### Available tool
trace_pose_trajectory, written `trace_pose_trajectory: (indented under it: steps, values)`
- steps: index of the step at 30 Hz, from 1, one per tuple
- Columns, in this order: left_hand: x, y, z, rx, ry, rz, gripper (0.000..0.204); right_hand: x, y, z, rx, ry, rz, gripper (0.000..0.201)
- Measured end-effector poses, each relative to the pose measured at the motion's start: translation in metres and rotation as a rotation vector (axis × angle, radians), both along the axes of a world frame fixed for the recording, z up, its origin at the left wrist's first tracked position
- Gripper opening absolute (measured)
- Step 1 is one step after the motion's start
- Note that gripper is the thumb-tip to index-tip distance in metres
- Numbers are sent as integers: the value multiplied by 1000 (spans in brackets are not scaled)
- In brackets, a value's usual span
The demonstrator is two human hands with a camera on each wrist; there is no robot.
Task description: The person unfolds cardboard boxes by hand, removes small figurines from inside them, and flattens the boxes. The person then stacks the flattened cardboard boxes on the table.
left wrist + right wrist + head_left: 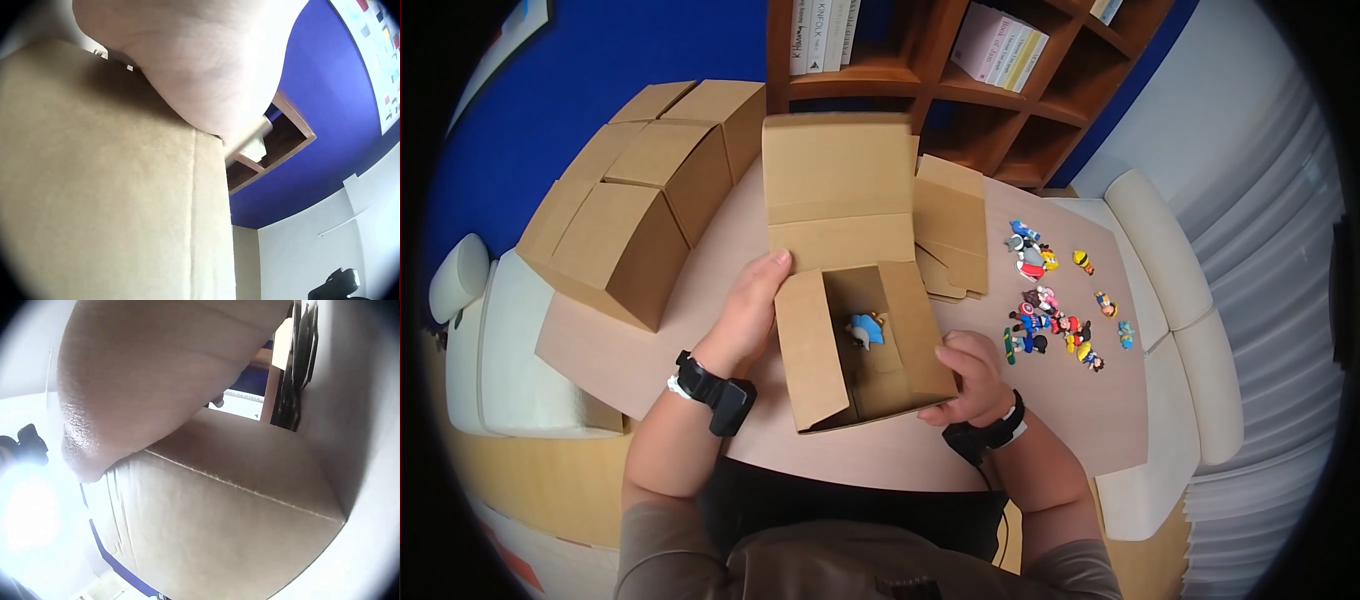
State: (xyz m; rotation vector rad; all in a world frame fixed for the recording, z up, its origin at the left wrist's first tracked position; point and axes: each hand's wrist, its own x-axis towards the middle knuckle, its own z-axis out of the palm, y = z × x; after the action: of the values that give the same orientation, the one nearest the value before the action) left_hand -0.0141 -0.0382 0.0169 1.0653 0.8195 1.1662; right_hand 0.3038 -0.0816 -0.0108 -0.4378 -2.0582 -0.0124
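Evidently steadied at opposite corners, an open box (808,350) is held between two hands.
Curled fingers of the right hand (975,372) grip the near right corner; the left hand (745,305) clasps the far left one, thumb at the edge, other fingers hidden, a hold that likely keeps the mouth facing the person. Between the grips, a blue toy figure (866,330) lies inside. Beyond them the lid (840,165) stands raised. Right of the right hand, loose toys (1032,323) spread, seemingly within reach; past the left, closed boxes (615,235) stand grouped, probably to spare room.
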Motion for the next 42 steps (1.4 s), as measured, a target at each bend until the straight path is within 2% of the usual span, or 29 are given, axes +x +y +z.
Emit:
trace_pose_trajectory:
  steps: [2,4,5,7,8,10,11,12,13,14,16,17,19,22,23,25,26,28,30,31,32,33,34,36,37,38,40,42]
  values:
    - [-1,0,4,-55,-31,-1,57,1,2,-7,-51,-3,10,64]
    - [-1,-1,6,-110,-63,0,56,-6,4,-7,110,29,29,52]
    - [-1,-1,6,-162,-122,6,56,-9,3,-2,110,30,30,52]
    - [1,-4,10,-215,-182,12,56,-15,-5,18,360,-32,-86,41]
    - [4,-8,16,-234,-198,46,56,-17,-12,32,359,-32,-86,41]
    - [4,-9,19,-251,-211,77,57,-19,-27,63,279,-340,-161,36]
    - [4,-9,16,-237,-231,86,57,-20,-31,78,280,-339,-159,36]
    - [4,-9,13,-224,-249,92,56,-21,-36,91,114,-341,-142,38]
    - [4,-8,11,-222,-243,86,56,-22,-39,101,-51,-339,-130,41]
    - [2,-6,8,-214,-269,60,56,-29,-41,108,-51,-333,-140,41]
    - [0,-2,1,-207,-289,16,56,-44,-41,114,-370,-49,-290,43]
    - [-1,-1,-4,-203,-317,4,55,-42,-41,114,-368,-44,-301,43]
    - [0,-3,-8,-193,-339,-12,55,-35,-36,107,-691,-12,-295,44]
    - [4,-10,-6,-126,-342,16,55,-17,-30,86,-577,31,-401,43]
    - [3,-13,-6,-128,-363,41,56,-16,-34,91,-626,84,-451,29]
    - [1,-15,-14,-114,-388,39,59,-3,-32,81,-657,97,-545,25]
    - [-1,-14,-21,-98,-396,23,61,6,-31,76,-695,87,-601,27]
    - [9,-19,-11,-22,-389,41,63,10,-23,68,-679,192,-654,33]
    - [13,-22,-4,-72,-430,56,57,16,-8,51,-727,444,-532,37]
    - [6,-16,-10,64,-334,-86,55,19,1,40,-716,472,-561,37]
    - [12,-14,-7,61,-316,-121,55,23,12,29,-725,611,-500,40]
    - [17,-14,-2,74,-266,-100,54,27,20,17,-730,751,-434,42]
    - [20,-14,1,90,-217,-76,55,32,27,5,-723,784,-454,42]
    - [17,-10,-10,93,-196,-89,52,44,38,-5,-1141,1256,-113,42]
    - [18,-10,-9,63,-224,-100,51,39,29,19,-1217,1440,-74,38]
    - [21,-9,-7,38,-254,-108,50,45,32,14,-1197,1445,-71,38]
    - [27,-10,-7,52,-191,-60,49,57,42,-3,-1163,1589,84,35]
    - [24,-6,-14,59,-153,-93,49,62,45,-5,-1125,1547,165,35]
